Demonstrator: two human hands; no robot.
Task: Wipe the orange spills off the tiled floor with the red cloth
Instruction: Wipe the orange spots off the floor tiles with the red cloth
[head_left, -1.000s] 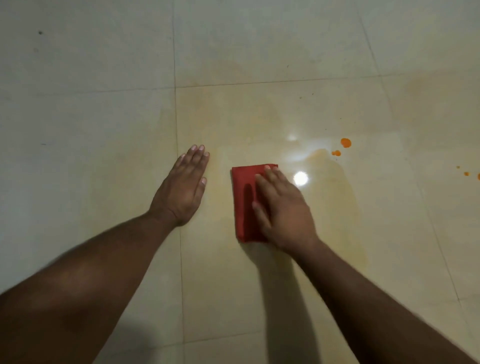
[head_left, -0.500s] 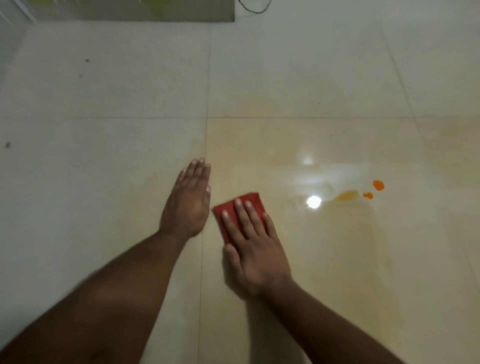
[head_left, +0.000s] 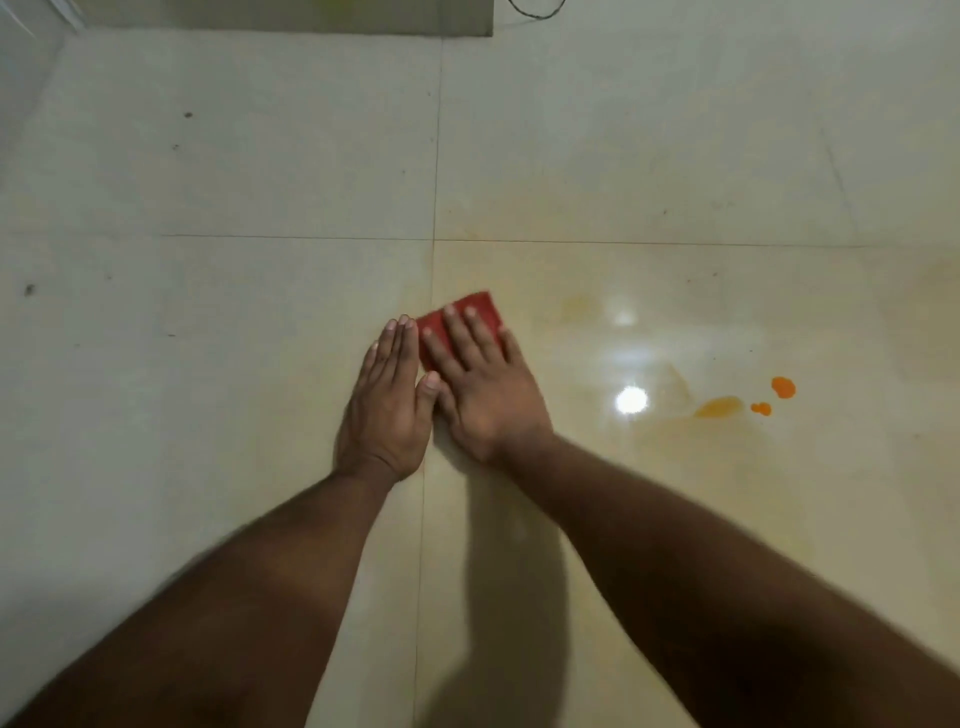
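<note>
— Where's the red cloth (head_left: 483, 312)?

— Flat on the tiled floor (head_left: 260, 182), just right of the grout line, under the right hand (head_left: 480, 382). Fingers straight, spread, pressing it down, not curled round it.

— And the other one?

— The left hand (head_left: 387, 402) lies flat on the tile beside it, fingers straight and together, holding nothing (the two thumbs nearly touch).

— The mess?

— Orange spills (head_left: 769, 397) sit well to the right: two bright drops and a paler smear, untouched by the cloth.
</note>
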